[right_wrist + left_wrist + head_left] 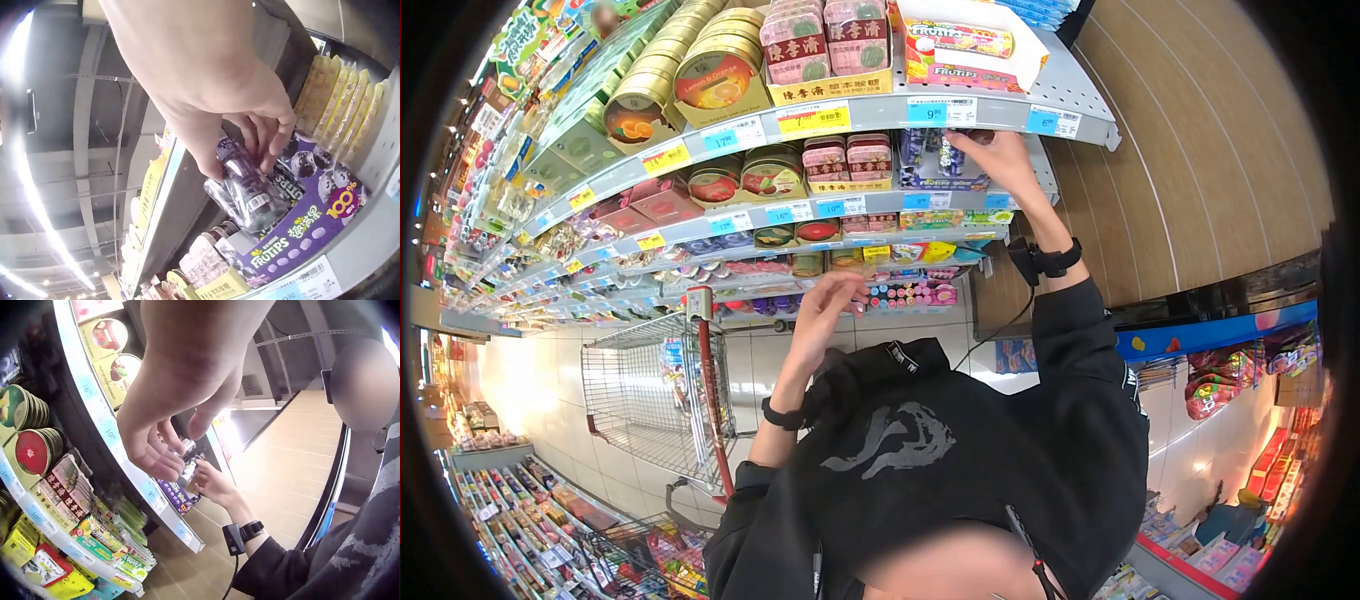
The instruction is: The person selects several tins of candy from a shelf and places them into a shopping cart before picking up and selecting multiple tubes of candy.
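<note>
My right hand (1002, 162) reaches onto the second shelf, under the price rail. Its thumb and fingers grip a dark purple, clear-wrapped roll of Frutips candy (244, 184) at the purple display box (312, 228). The roll is tilted over the front of the box, with another dark wrapper behind it. My left hand (828, 312) hovers in front of the lower shelves with loosely bent fingers and nothing in them. In the left wrist view, the left hand (172, 419) overlaps the purple box, and the right hand (214, 482) shows beyond it.
Above are an open Frutips box (965, 50), pink tins (830, 40) and round candy tins (718, 70). Yellow wrapped sticks (340, 100) stand beside the purple box. A shopping cart (650, 390) is at the left; a wooden panel (1200, 170) borders the shelf end.
</note>
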### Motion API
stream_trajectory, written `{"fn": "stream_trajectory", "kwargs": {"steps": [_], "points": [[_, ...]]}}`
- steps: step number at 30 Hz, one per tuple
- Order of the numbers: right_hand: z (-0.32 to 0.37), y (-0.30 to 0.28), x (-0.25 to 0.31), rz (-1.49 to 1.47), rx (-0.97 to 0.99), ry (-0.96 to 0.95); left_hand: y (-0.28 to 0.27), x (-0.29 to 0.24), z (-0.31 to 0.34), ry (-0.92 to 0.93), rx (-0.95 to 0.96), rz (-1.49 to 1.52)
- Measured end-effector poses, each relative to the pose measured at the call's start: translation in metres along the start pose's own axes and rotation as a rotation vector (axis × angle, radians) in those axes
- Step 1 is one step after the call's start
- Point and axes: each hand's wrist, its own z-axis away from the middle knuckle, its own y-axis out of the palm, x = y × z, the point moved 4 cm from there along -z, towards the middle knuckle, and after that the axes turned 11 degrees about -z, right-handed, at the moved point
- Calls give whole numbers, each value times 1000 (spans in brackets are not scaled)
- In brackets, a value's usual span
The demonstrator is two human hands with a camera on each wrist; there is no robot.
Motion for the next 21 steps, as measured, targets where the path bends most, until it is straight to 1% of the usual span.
{"fn": "stream_trajectory", "kwargs": {"steps": [2, 4, 5, 7, 8, 10, 14, 16, 21], "points": [[0, 3, 1, -2, 20, -1, 0, 4, 0, -1, 10, 19], [5, 7, 9, 357, -20, -28, 0, 7, 0, 5, 14, 4], [7, 9, 11, 356, -21, -30, -1, 8, 1, 11, 16, -12], [8, 14, 9, 412, 26, 87, -2, 6, 3, 7, 13, -19], [8, 15, 7, 412, 29, 85, -2, 6, 4, -2, 12, -23], [9, 15, 1, 390, 30, -15, -3, 8, 5, -11, 6, -16], [6, 17, -7, 427, 47, -25, -7, 15, 6, -17, 9, -7], [8, 17, -1, 346, 27, 82, -9, 16, 8, -17, -1, -4], [11, 16, -4, 359, 38, 89, -18, 19, 15, -44, -55, 40]]}}
